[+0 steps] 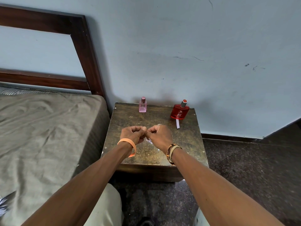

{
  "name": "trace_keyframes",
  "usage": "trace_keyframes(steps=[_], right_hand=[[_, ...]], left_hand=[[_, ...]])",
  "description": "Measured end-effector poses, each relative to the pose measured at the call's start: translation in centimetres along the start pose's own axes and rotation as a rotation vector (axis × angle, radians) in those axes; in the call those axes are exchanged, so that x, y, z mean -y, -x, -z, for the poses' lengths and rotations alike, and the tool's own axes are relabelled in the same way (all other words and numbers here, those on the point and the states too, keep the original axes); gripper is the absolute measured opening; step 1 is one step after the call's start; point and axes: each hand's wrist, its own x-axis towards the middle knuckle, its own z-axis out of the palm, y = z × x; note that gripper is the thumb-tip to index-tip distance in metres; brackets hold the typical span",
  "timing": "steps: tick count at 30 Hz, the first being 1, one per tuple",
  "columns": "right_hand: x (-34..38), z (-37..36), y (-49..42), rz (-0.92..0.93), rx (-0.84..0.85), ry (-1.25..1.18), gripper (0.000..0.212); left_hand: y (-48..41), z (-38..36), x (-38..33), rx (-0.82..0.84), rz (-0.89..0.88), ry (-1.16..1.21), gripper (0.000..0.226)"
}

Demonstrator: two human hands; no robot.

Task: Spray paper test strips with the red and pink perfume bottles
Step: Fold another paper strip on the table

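Note:
A small pink perfume bottle (pixel 142 104) stands upright at the back left of the wooden bedside table (pixel 187 141). At the back right stands a wider red perfume bottle (pixel 179 110). One white paper strip (pixel 177 124) lies flat just in front of the red bottle. Over the table's middle, my left hand (pixel 132 134) and my right hand (pixel 160 136) meet fingertip to fingertip. Both pinch a small pale piece of paper (pixel 149 141), which is mostly hidden beneath the fingers. Neither hand touches a bottle.
A bed with a grey sheet (pixel 40 136) and a dark wooden headboard (pixel 81 51) sits directly left of the table. A pale blue wall (pixel 195 46) rises right behind the bottles. Dark speckled floor (pixel 252 168) extends to the right.

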Motion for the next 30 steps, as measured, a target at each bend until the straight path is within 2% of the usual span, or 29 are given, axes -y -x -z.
trace_keyframes(steps=[12,20,30], right_hand=[[-0.65,0.31,-0.14,-0.052,-0.005,-0.064,0.016],[-0.56,0.59,0.12,-0.016,-0.005,0.009,0.015],[-0.21,0.63,0.30,0.033,-0.035,0.113,0.014]], left_hand=[[0.10,-0.60,0.02,0.003,0.010,0.012,0.007],[-0.27,-0.72,0.52,-0.053,-0.050,-0.117,0.009],[-0.34,-0.74,0.55,-0.040,-0.079,-0.196,0.010]])
